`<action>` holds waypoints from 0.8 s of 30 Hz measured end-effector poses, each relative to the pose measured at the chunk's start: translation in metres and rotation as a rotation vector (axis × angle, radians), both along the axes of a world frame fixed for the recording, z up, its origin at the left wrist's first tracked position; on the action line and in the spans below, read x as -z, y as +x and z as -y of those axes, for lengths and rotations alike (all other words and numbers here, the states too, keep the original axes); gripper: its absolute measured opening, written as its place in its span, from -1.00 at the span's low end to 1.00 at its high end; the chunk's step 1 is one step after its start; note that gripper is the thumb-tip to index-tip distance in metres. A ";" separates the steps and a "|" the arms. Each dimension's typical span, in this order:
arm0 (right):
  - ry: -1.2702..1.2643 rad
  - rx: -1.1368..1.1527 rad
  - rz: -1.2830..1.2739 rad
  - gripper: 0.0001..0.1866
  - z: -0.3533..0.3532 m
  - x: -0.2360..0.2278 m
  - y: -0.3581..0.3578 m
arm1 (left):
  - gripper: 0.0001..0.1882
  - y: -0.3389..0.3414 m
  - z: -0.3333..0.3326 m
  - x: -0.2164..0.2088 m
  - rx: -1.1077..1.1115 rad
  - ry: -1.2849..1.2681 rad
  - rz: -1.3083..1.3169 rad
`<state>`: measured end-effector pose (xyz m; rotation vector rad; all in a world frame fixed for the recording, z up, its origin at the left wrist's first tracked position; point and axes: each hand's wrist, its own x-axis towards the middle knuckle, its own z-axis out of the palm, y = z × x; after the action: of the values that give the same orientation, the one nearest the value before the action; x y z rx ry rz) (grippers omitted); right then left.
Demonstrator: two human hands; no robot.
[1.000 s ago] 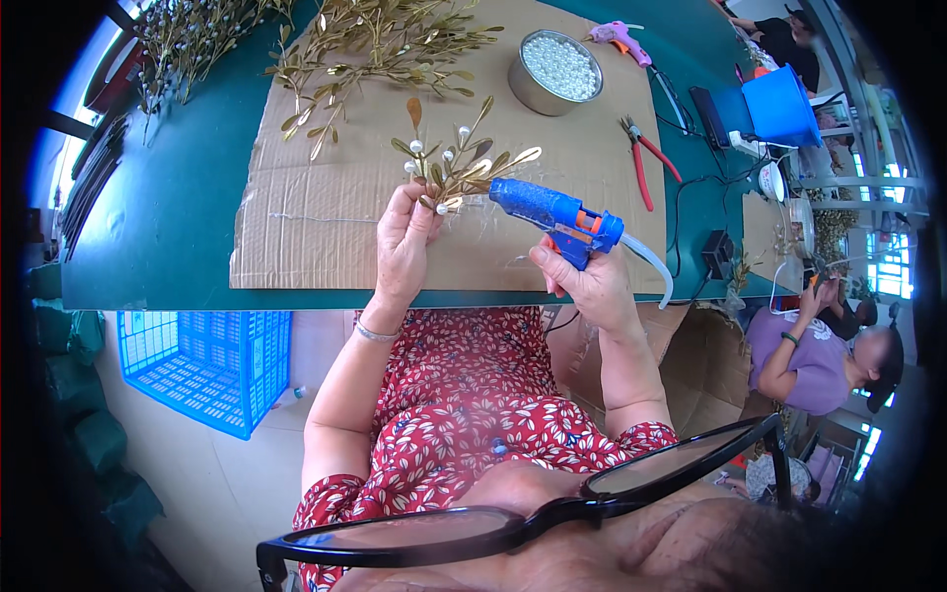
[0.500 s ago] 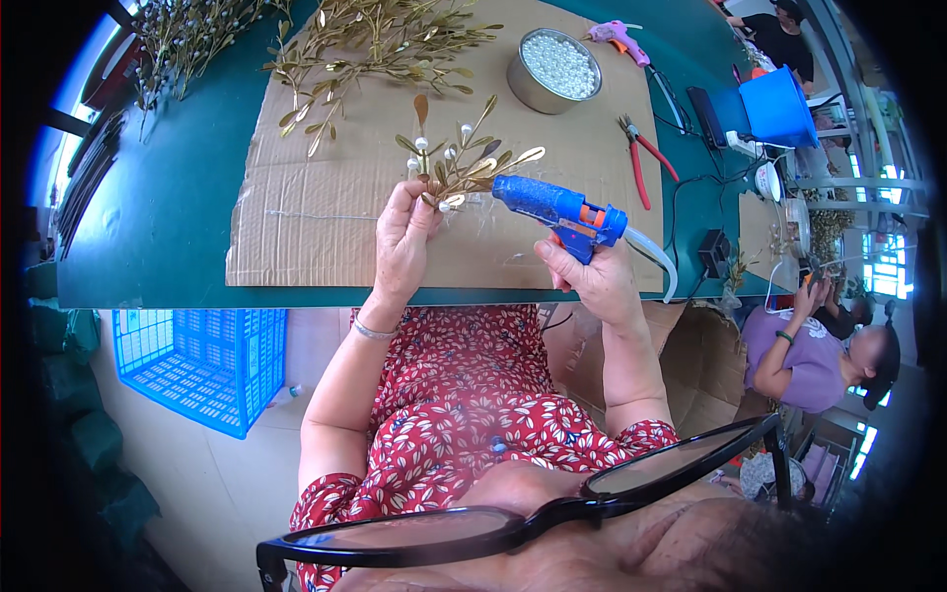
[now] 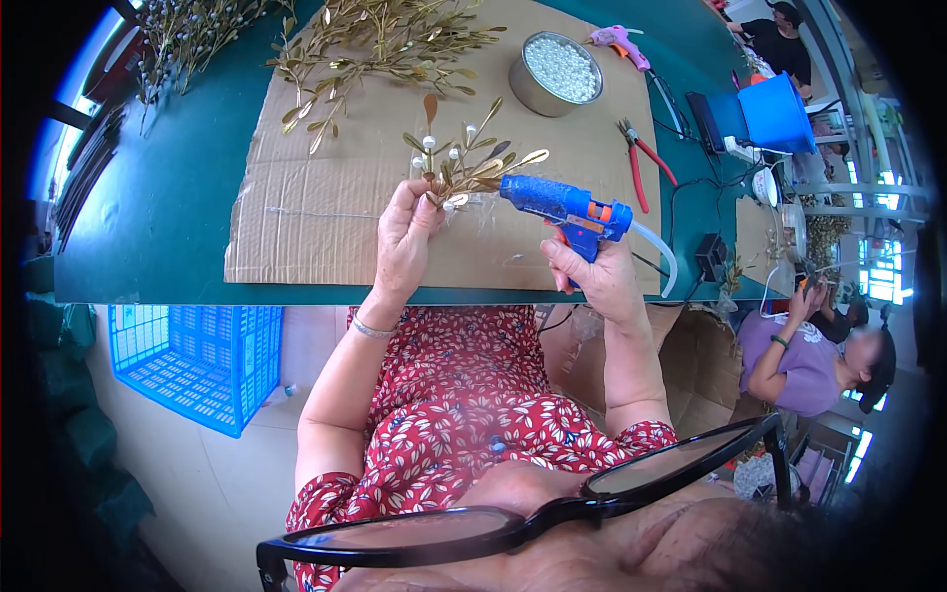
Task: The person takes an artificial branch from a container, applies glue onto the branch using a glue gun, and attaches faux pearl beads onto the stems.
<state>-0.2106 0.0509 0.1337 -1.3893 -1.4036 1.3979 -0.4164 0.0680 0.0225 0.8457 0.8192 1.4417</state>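
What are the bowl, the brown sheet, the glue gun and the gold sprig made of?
Bowl: probably polished metal; it looks silvery with bright highlights.
Brown sheet: matt corrugated cardboard, judging by its faint ridges.
Glue gun: apparently plastic, slightly glossy, by its moulded blue shape.
Gold sprig: shiny and glinting, perhaps coated plastic or thin metal; I cannot tell.

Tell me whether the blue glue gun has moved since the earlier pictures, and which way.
Yes, slightly: the blue glue gun has shifted to the right, its rear end now closer to the red-handled pliers lying on the cardboard.
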 end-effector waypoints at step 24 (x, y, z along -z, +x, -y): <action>-0.001 -0.004 0.037 -0.78 0.002 0.003 0.003 | -0.84 -0.001 0.001 0.001 -0.006 -0.015 -0.001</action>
<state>-0.2079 0.0491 0.1310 -1.4205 -1.4300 1.3823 -0.4170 0.0667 0.0218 0.8338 0.8333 1.4391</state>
